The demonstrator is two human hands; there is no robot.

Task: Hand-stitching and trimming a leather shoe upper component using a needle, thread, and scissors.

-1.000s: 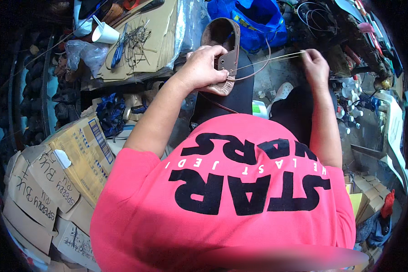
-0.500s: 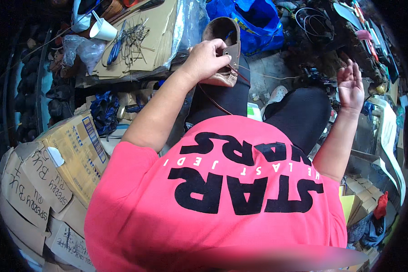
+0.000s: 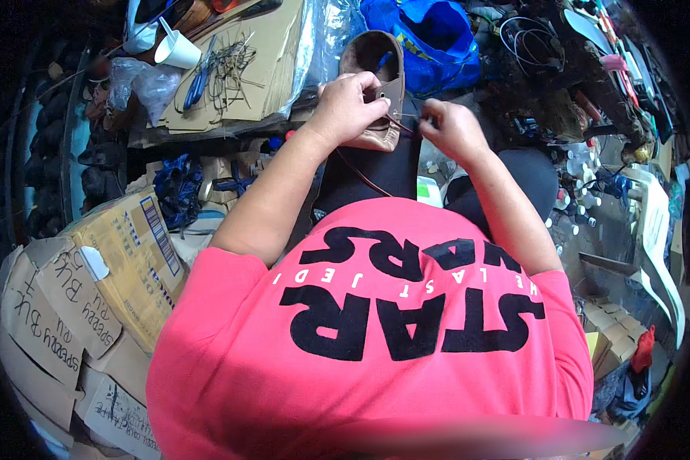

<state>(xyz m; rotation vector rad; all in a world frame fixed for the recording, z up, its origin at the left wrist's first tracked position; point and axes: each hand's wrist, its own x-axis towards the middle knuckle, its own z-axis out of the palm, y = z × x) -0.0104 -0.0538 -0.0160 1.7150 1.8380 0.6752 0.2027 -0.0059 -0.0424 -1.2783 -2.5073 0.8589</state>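
A brown leather shoe (image 3: pixel 393 73) rests on my dark-trousered left thigh, its opening facing up. My left hand (image 3: pixel 350 111) grips the shoe's upper near the eyelets, thumb and fingers pinched at its edge. A dark red-brown lace (image 3: pixel 400 125) runs from that edge toward my right hand (image 3: pixel 454 132). The right fingers are curled together at the lace's end, just right of the shoe; their tips are slightly blurred. Another length of lace (image 3: pixel 364 178) hangs in a loop below the shoe, across my lap.
Ahead on the left lies a cardboard stack (image 3: pixel 272 77) with loose dark cords (image 3: pixel 234 69), blue-handled snips (image 3: pixel 198 83) and a white cup (image 3: pixel 178 50). A blue bag (image 3: pixel 437 46) stands beyond the shoe. Cartons (image 3: pixel 123 264) are at left; small bottles (image 3: pixel 579 180) litter the right.
My right hand has come in from the far right, where it was raised with fingers spread, to beside the shoe, its fingers now closed. My left hand keeps its hold.
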